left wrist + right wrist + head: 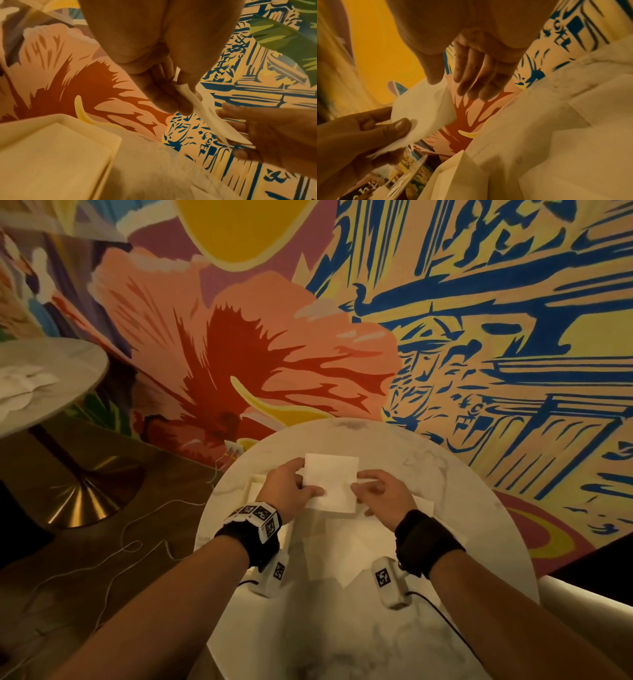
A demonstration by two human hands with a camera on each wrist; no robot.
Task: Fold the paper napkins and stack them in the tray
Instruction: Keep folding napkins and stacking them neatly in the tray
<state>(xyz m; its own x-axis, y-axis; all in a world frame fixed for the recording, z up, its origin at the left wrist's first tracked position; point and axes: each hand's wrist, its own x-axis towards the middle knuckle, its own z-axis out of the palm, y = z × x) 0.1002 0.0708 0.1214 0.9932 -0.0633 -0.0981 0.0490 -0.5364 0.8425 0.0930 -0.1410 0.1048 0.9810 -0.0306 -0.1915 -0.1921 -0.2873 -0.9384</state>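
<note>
Step in hand: folding one napkin [330, 482] in the air, above the surface [445, 474].

Held between left hand [289, 491] and right hand [385, 494], raised clear of the surface, roughly square and apparently already doubled; left thumb and fingers [164, 100] pinched on the left edge; right thumb on the right edge from above, right fingers [471, 81] nearly straight and spread behind the sheet, so only a light pinch, if any; loose napkins [342, 556] spread flat below, between the wrists; tray [251, 486] just left of the held sheet, partly hidden under the left hand, pale flat sheets seemingly inside, count not readable. Next, by judgement: bring the edges together, align the corners, press the crease flat, then carry left and lay squarely in the tray; thin paper, so gentle tension only, otherwise tearing or a skewed fold.
</note>
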